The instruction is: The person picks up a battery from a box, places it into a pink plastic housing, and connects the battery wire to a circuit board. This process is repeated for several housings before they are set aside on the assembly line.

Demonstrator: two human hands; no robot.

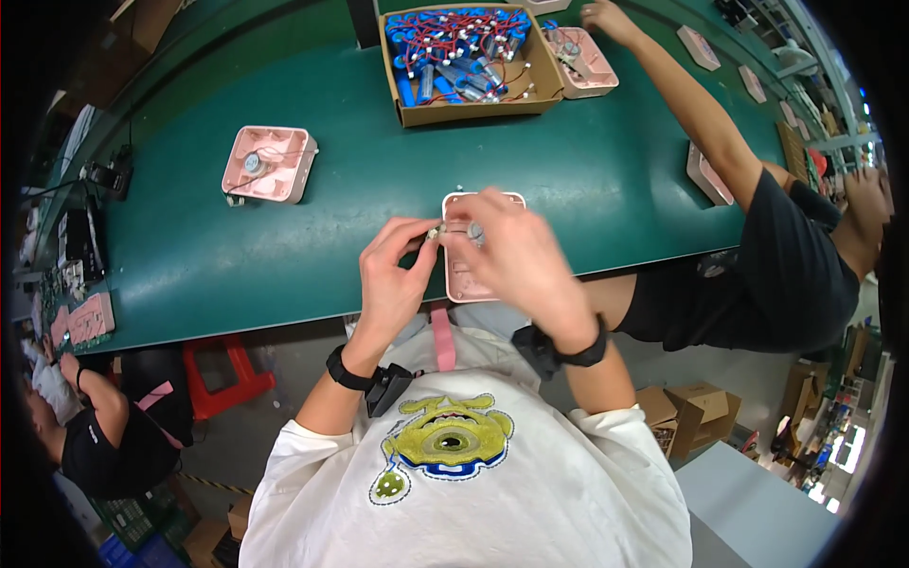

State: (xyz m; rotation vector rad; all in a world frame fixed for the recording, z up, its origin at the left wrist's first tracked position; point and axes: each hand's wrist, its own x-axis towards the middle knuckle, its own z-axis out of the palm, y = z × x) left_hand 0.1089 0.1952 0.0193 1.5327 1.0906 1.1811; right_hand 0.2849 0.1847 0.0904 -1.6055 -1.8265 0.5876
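Note:
In front of me at the table's near edge lies an open pink plastic housing [466,282] with a round silver motor-like part [475,232] inside. My left hand [396,270] is closed at the housing's left side, pinching a small pale electronic part [435,233] between thumb and forefinger. Thin wire seems to run from that part towards the housing. My right hand [516,251] is over the housing and covers much of it. Its fingertips come close to the small part, but motion blurs them, so their grip is unclear.
Another pink housing [301,166] with wires lies on the green table [369,170] to the left. A cardboard box [483,111] of blue cylindrical batteries with red leads stands at the back. Beside it, a co-worker's arm [696,118] reaches over a pink housing [592,76].

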